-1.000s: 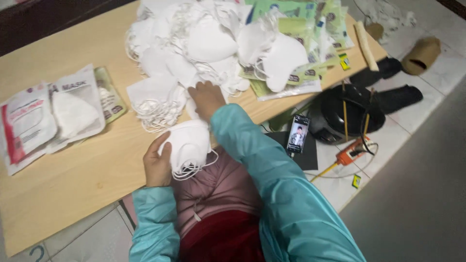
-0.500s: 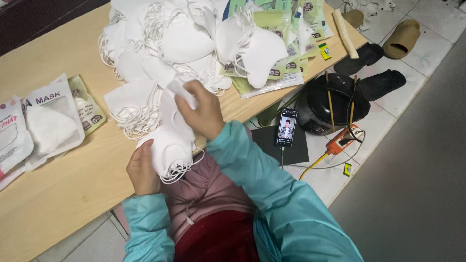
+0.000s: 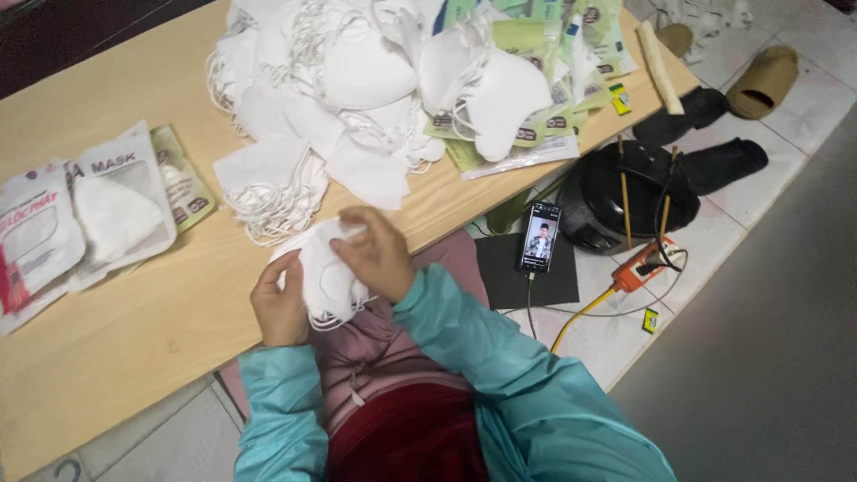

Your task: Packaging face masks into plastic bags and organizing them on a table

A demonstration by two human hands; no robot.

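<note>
A person in a teal jacket is holding a small stack of white face masks (image 3: 326, 272) between both hands at the near edge of a low wooden table (image 3: 134, 312). The right hand (image 3: 379, 254) is lying across the top of the stack, its fingers (image 3: 357, 220) curled and pressing down on the uppermost mask. The left hand (image 3: 278, 299) is gripping the stack from the left side, thumb up against the white fabric, the other fingers hidden behind it. The stack is sitting just over the table's near edge, above the person's lap, with ear loops dangling from its lower side.

Just beyond the hands, a second stack of flat masks (image 3: 268, 183) is lying on the table, its loops spilling toward the near edge. A large heap of loose masks (image 3: 357, 80) is covering the far middle of the table, and green-printed packets (image 3: 544, 107) are spreading from under it toward the far right corner. Near the left edge, three sealed clear packets (image 3: 80, 214) are lying side by side, each showing one folded white mask inside.

On the tiled floor beside the table's right edge, a phone (image 3: 539, 236) with a lit screen is leaning on a dark pad, next to a black round pot (image 3: 638, 192) and an orange power strip (image 3: 641, 268).
</note>
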